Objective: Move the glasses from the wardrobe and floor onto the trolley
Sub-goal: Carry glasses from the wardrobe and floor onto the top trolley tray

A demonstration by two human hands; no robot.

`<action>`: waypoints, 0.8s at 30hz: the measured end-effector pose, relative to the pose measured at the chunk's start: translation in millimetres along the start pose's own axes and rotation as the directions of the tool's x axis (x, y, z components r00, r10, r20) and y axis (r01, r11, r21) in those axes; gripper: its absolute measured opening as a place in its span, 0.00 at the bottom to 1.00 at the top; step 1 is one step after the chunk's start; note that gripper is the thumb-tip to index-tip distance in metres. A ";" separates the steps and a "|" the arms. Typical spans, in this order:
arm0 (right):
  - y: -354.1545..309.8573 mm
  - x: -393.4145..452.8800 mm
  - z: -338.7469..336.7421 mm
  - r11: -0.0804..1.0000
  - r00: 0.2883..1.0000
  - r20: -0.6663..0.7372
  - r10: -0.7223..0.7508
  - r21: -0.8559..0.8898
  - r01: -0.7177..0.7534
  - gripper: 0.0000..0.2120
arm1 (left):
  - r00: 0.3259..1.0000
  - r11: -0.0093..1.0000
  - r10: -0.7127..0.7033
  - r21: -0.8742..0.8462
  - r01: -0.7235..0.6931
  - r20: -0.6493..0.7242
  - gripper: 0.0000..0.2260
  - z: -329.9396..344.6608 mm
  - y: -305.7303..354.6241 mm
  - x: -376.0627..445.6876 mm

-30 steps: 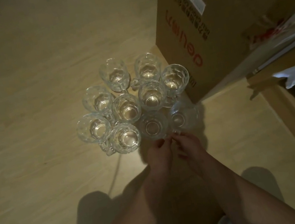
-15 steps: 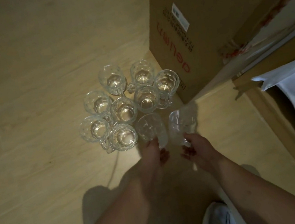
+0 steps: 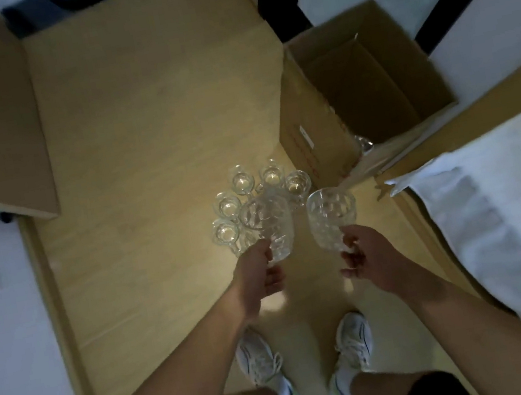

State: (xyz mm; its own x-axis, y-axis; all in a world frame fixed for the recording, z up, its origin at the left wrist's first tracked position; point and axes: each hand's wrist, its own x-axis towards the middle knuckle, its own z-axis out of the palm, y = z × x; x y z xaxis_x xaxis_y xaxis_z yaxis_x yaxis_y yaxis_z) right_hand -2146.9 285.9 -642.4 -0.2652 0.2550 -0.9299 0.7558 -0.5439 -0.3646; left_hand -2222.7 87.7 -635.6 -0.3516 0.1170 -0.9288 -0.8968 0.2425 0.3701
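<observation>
Left of centre, left hand (image 3: 259, 276) gripping one glass (image 3: 270, 230) near its base, behind it more glasses (image 3: 253, 195) clustered on the floor (image 3: 139, 149), seemingly seven though partly hidden, then right hand (image 3: 372, 256) pinching a second glass (image 3: 332, 219), open cardboard box (image 3: 367, 81) upper right.

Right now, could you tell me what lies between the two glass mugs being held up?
Nothing: in the head view, only bare wooden floor shows in the gap between the left mug and right mug.
</observation>
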 end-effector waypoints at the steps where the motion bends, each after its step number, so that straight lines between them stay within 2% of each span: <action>1: -13.4 -28.3 4.7 1.000 1.000 0.012 -0.018 -0.008 0.018 0.13 | 0.999 0.999 0.037 0.010 -0.037 -0.008 0.13 -6.9 15.8 -27.8; 5: -68.3 -140.5 32.0 0.984 0.985 0.050 -0.165 -0.058 0.168 0.15 | 0.985 0.986 0.169 0.002 -0.169 -0.017 0.15 -34.1 80.9 -135.4; 9: -120.9 -237.2 62.8 0.928 0.940 0.111 -0.322 -0.157 0.337 0.17 | 0.958 0.958 0.285 0.020 -0.285 -0.037 0.16 -73.3 138.4 -232.4; 13: -161.7 -314.6 100.6 0.872 0.888 0.194 -0.416 -0.192 0.451 0.20 | 0.893 0.898 0.441 0.039 -0.439 -0.093 0.16 -110.0 181.1 -311.5; 17: -194.2 -372.8 140.9 0.816 0.820 0.294 -0.492 -0.173 0.552 0.18 | 0.806 0.823 0.557 0.000 -0.568 -0.199 0.14 -141.4 214.5 -374.9; 20: -216.6 -407.3 169.5 0.774 0.758 0.366 -0.539 -0.141 0.618 0.15 | 0.740 0.766 0.614 -0.020 -0.642 -0.274 0.14 -161.6 232.5 -411.8; 24: -242.7 -444.0 204.3 0.707 0.667 0.489 -0.562 -0.135 0.694 0.15 | 0.694 0.715 0.630 -0.089 -0.694 -0.350 0.15 -182.1 243.9 -449.6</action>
State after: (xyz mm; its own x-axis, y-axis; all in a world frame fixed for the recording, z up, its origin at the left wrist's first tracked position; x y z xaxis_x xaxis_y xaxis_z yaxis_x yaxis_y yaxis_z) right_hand -2334.9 141.4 -151.0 -0.8943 0.0844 -0.4395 0.4313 -0.0994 -0.8967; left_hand -2332.2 -81.1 -131.4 -0.9025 -0.1031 -0.4182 -0.4210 0.0062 0.9070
